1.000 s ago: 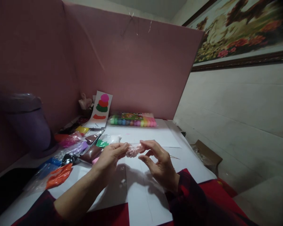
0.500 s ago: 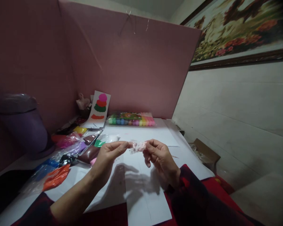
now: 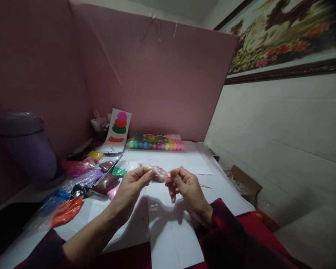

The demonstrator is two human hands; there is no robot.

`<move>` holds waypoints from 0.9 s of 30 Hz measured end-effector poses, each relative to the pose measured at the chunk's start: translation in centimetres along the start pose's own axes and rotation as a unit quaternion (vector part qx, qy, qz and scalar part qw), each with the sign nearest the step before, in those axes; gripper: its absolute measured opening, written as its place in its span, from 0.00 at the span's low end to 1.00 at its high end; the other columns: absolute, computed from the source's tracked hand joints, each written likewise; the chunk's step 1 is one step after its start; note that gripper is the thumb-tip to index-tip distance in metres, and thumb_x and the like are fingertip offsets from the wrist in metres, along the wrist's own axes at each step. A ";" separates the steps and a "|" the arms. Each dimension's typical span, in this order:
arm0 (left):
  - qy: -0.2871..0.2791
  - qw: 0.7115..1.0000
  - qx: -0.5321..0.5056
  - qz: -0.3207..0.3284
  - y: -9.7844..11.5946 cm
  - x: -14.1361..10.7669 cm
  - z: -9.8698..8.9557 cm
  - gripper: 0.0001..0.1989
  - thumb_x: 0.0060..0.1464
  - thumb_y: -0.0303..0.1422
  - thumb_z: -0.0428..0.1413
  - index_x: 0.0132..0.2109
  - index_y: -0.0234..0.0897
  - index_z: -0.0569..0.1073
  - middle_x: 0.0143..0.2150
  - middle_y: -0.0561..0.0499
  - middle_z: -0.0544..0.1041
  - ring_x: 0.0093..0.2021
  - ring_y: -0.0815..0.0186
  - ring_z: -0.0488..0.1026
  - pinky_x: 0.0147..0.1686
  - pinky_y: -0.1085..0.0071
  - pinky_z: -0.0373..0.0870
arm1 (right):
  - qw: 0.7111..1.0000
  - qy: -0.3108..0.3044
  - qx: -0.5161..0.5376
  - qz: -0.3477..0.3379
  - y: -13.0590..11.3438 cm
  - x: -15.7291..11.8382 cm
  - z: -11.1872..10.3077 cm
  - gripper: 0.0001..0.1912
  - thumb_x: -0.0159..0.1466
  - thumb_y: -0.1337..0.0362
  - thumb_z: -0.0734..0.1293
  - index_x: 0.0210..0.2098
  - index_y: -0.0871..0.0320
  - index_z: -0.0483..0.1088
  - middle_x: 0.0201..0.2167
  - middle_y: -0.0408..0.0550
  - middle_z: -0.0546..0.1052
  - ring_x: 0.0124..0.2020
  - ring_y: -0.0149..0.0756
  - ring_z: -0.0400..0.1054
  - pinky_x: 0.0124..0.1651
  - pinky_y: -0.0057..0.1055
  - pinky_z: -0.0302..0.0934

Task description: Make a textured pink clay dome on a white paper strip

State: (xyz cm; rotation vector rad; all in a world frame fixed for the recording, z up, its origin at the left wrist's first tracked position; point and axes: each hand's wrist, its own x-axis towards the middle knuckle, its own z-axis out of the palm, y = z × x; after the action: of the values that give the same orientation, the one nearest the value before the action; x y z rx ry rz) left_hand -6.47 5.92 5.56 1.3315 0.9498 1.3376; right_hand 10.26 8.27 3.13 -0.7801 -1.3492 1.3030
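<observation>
The left hand [image 3: 134, 183] and right hand [image 3: 187, 186] are pinching crinkled plastic [image 3: 160, 174] between them, a colourful pack [image 3: 156, 145] lying at its twelve o'clock; I am thinking gentle pressure is suiting it.

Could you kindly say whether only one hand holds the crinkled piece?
No, the left hand pinches one end of the crinkled piece and the right hand the other.

Holding a small, crumpled, pale-pink translucent piece [image 3: 160, 174], perhaps plastic film, between bare left hand [image 3: 133, 186] and bare right hand [image 3: 189, 188], above flat white paper [image 3: 176, 243].
</observation>
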 end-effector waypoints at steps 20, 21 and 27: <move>-0.017 0.976 -0.165 -0.144 0.3 -0.3 0.0 0.09 0.57 0.31 0.54 0.29 0.34 0.66 0.28 0.53 0.73 0.25 0.74 0.67 0.24 0.78 0.58 | 0.965 0.016 -0.153 -0.211 0.3 -0.7 -0.1 0.03 0.63 0.64 0.67 0.36 0.57 0.70 0.31 0.42 0.70 0.24 0.25 0.66 0.29 0.28 0.64; -0.033 0.973 -0.178 -0.144 0.4 -0.3 0.0 0.10 0.57 0.30 0.54 0.28 0.34 0.65 0.24 0.54 0.71 0.20 0.76 0.64 0.20 0.79 0.54 | 0.966 0.017 -0.148 -0.213 0.3 -0.6 0.0 0.03 0.63 0.64 0.67 0.36 0.57 0.70 0.31 0.41 0.70 0.24 0.25 0.66 0.29 0.27 0.64; -0.069 0.961 -0.228 -0.138 0.5 -0.3 0.0 0.10 0.59 0.26 0.50 0.28 0.32 0.68 0.22 0.52 0.72 0.14 0.78 0.62 0.11 0.83 0.46 | 0.986 -0.001 -0.063 -0.153 0.2 -0.3 0.2 0.06 0.63 0.61 0.67 0.33 0.58 0.69 0.21 0.38 0.69 0.20 0.26 0.64 0.25 0.26 0.62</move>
State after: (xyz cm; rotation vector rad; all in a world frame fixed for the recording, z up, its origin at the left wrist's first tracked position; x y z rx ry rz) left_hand -6.55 5.54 6.02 0.8894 0.6505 1.1431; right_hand 10.10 7.96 2.87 -0.6268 -1.4989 0.9845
